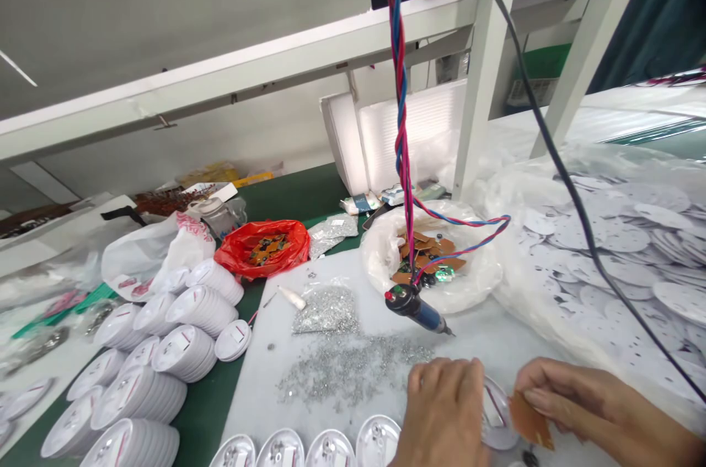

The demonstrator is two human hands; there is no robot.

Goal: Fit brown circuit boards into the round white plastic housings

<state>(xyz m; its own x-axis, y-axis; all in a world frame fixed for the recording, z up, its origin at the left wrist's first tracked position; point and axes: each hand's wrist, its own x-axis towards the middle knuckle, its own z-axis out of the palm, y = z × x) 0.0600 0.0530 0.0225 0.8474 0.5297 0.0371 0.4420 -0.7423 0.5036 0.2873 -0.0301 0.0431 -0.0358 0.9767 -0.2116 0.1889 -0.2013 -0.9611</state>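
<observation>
My right hand pinches a small brown circuit board between thumb and fingers. A small black round part is just below the board. My left hand, back up and fingers together, is closed at the edge of a round white plastic cover and hides part of it; its thumb is out of sight. An electric screwdriver hangs on twisted red and blue wires above the left hand, bit pointing right. Loose small screws are scattered left of the hands.
White round covers stand in a row along the front and in stacks at left. Beyond lie a bag of screws, a red bag and a white bag of brown boards. Many white discs fill the right side.
</observation>
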